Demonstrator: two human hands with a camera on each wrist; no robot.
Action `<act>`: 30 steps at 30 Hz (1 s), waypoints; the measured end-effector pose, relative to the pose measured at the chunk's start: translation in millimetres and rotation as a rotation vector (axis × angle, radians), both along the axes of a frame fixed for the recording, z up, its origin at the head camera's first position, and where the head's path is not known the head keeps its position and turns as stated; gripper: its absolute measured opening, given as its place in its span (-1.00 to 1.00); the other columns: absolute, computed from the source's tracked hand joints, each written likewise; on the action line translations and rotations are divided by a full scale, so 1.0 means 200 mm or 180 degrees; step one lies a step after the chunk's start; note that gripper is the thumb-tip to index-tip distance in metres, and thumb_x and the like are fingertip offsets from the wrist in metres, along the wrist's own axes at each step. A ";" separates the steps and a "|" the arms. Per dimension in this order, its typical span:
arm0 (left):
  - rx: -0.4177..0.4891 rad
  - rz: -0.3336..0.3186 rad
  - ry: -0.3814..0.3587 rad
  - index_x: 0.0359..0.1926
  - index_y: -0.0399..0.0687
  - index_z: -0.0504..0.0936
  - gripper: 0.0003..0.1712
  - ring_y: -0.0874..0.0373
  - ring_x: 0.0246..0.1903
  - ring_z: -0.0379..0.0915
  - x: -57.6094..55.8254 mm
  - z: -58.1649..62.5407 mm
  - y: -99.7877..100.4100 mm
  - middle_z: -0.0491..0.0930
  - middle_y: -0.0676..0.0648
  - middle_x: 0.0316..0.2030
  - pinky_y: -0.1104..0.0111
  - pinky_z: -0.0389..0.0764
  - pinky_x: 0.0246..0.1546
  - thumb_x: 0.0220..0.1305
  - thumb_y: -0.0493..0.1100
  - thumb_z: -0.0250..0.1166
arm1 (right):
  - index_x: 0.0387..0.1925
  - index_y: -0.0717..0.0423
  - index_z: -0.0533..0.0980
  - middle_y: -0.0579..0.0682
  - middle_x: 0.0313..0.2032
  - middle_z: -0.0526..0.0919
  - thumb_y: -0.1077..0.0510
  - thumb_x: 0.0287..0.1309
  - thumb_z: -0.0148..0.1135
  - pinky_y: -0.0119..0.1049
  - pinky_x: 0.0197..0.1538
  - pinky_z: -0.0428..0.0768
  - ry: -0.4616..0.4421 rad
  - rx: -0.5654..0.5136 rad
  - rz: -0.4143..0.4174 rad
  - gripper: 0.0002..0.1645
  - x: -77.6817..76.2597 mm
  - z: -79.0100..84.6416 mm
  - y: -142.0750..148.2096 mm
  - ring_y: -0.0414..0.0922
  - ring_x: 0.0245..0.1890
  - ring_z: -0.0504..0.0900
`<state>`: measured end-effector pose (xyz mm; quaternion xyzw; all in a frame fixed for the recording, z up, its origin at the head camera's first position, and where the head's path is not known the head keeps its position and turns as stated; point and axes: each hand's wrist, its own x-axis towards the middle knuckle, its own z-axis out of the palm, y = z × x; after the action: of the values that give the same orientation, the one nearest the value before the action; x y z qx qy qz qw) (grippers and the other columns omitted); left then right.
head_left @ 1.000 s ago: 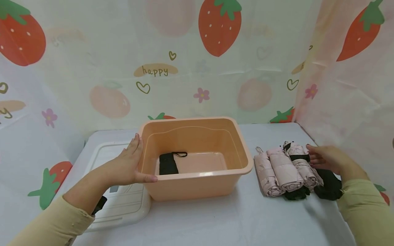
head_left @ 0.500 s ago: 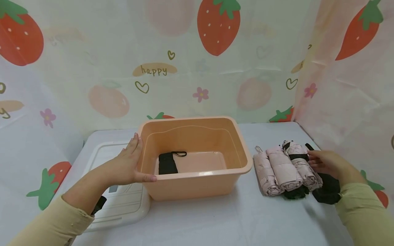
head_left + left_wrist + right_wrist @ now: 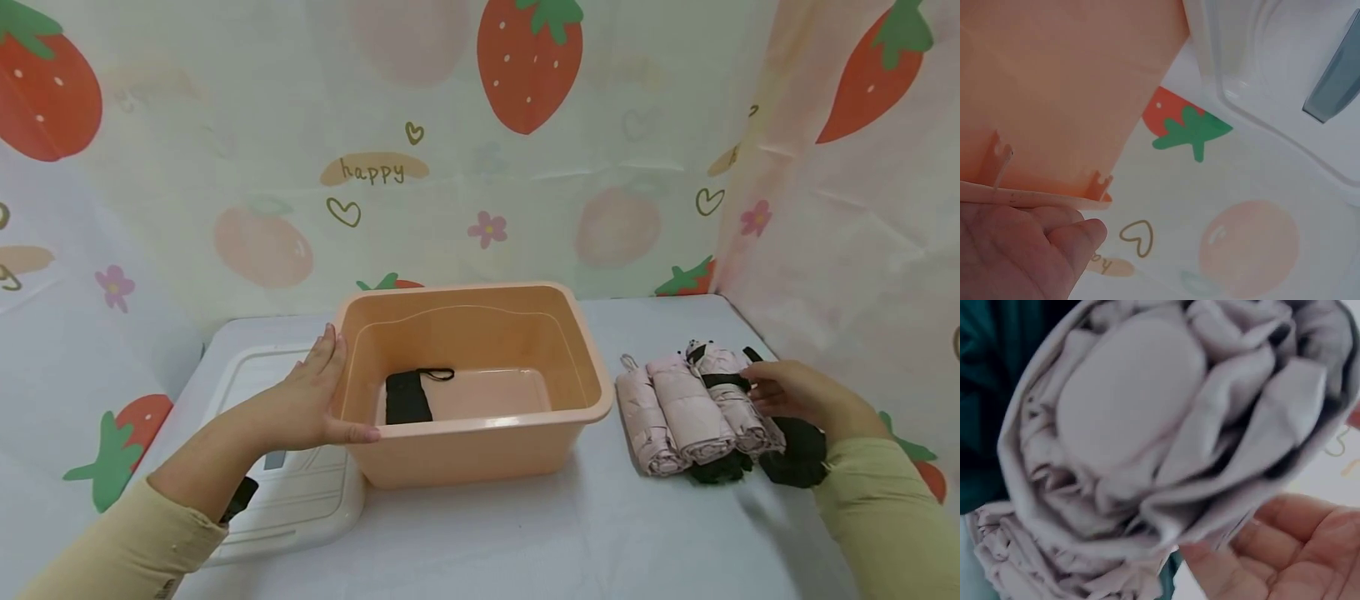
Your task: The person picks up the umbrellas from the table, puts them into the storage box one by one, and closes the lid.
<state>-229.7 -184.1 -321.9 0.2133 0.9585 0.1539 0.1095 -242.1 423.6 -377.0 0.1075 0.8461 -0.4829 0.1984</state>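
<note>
My left hand rests on the left side of a peach plastic bin, its fingers straight along that side and its thumb at the front rim. A small black pouch with a thin loop lies inside the bin. On the right, my right hand curls its fingers at the side of a rolled pink cloth bundle with a black band. The right wrist view shows the spiral folds of that bundle's end close up, with my fingers partly hidden behind it.
Two more pink rolls lie left of the banded one. Dark cloth lies by my right wrist. A pale lid with grey clips lies under my left forearm. Strawberry-print cloth hangs around the white table.
My right hand has shifted slightly at the banded roll, and a black tip now shows beside its fingers. The left hand and the bin keep their places.
</note>
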 end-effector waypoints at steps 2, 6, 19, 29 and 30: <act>0.0001 0.0001 -0.0008 0.35 -0.36 -0.47 0.57 -0.19 0.36 -0.56 0.00 0.00 0.00 -0.60 -0.29 0.36 -0.17 -0.15 0.23 -0.27 0.61 0.15 | 0.00 0.42 0.28 0.00 -0.34 0.42 -0.17 0.20 0.04 -0.27 -0.21 0.55 -0.0012 0.0293 0.0019 -0.30 -0.01 0.00 -0.02 -0.16 -0.36 0.47; 0.0012 0.0003 -0.0018 0.35 -0.36 -0.47 0.57 -0.19 0.36 -0.56 0.00 0.00 0.00 -0.61 -0.29 0.36 -0.17 -0.15 0.23 -0.27 0.60 0.15 | -0.20 0.40 0.34 0.07 -0.43 0.38 -0.36 -0.03 0.19 -0.27 -0.32 0.51 -0.0093 0.1057 0.0039 -0.16 -0.04 0.00 -0.08 -0.17 -0.44 0.44; 0.0020 0.0012 -0.0014 0.35 -0.34 -0.48 0.57 -0.18 0.36 -0.57 0.00 -0.01 -0.01 -0.62 -0.26 0.36 -0.17 -0.15 0.23 -0.27 0.60 0.15 | -0.12 0.52 0.29 0.19 -0.45 0.43 -0.44 -0.27 0.25 -0.31 -0.54 0.40 0.0012 0.1751 0.0235 0.10 -0.08 0.02 -0.16 -0.12 -0.59 0.41; 0.0021 0.0030 -0.0020 0.36 -0.34 -0.47 0.57 -0.21 0.36 -0.54 -0.01 -0.01 -0.01 -0.61 -0.27 0.36 -0.17 -0.14 0.23 -0.28 0.61 0.15 | -0.38 0.31 0.41 0.19 -0.45 0.41 -0.21 0.10 0.11 -0.26 -0.37 0.48 0.0185 0.1155 0.0057 -0.41 -0.06 0.01 -0.10 -0.06 -0.49 0.44; 0.0023 0.0031 -0.0023 0.36 -0.34 -0.47 0.57 -0.21 0.36 -0.54 0.00 -0.01 -0.01 -0.61 -0.27 0.36 -0.17 -0.13 0.23 -0.28 0.61 0.15 | -0.27 0.38 0.44 0.33 -0.28 0.43 -0.21 0.13 0.08 -0.22 -0.26 0.52 0.0208 0.1065 0.0030 -0.36 -0.06 0.01 -0.10 0.02 -0.36 0.49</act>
<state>-230.7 -185.8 -323.2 0.2084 0.9586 0.1587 0.1115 -253.8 404.2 -374.3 0.1194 0.9212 -0.3376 0.1524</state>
